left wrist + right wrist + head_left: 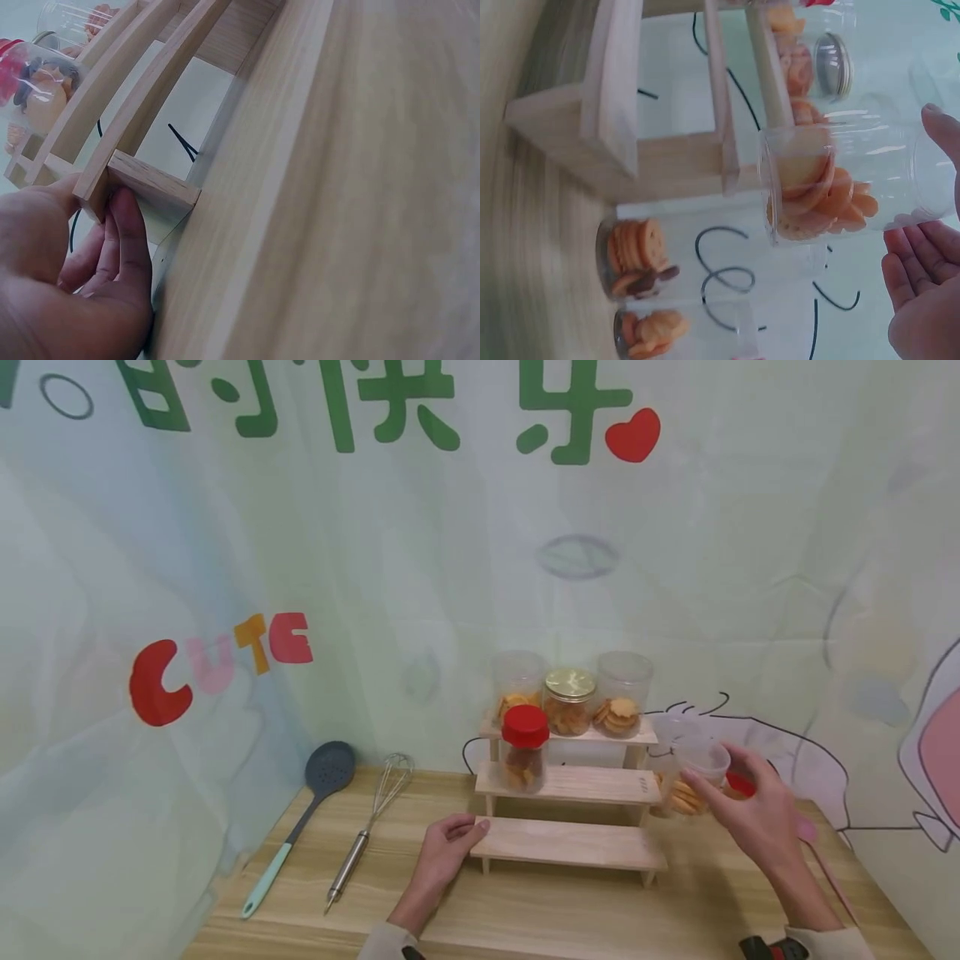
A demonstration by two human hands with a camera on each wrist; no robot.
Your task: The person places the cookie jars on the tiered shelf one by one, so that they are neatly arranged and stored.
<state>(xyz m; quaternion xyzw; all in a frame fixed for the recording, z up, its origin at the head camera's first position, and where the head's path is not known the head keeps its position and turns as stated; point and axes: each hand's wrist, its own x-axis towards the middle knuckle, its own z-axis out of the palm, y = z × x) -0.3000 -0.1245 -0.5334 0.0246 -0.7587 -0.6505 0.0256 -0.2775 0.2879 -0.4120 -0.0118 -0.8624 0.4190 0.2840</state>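
My right hand [757, 814] grips a clear jar [840, 180] near its top, thumb on one side and fingers on the other. Cookies lie in the bottom of this jar, which is raised off the table to the right of a three-step wooden rack [562, 843]. At the rack's left end, my left hand [442, 852] pinches the lowest step [142, 97], thumb above and fingers beneath. A red-lidded cookie jar [525, 752] stands at the left of the middle step. Along the top step are a gold-lidded jar [570, 702] and two clear jars, one on each side of it.
Two more cookie jars stand on the table beside the rack in the right wrist view, one holding sandwich cookies [637, 244]. Left of the rack lie a whisk [367, 835] and a slotted turner [303, 818]. A pink utensil [825, 864] lies at the right.
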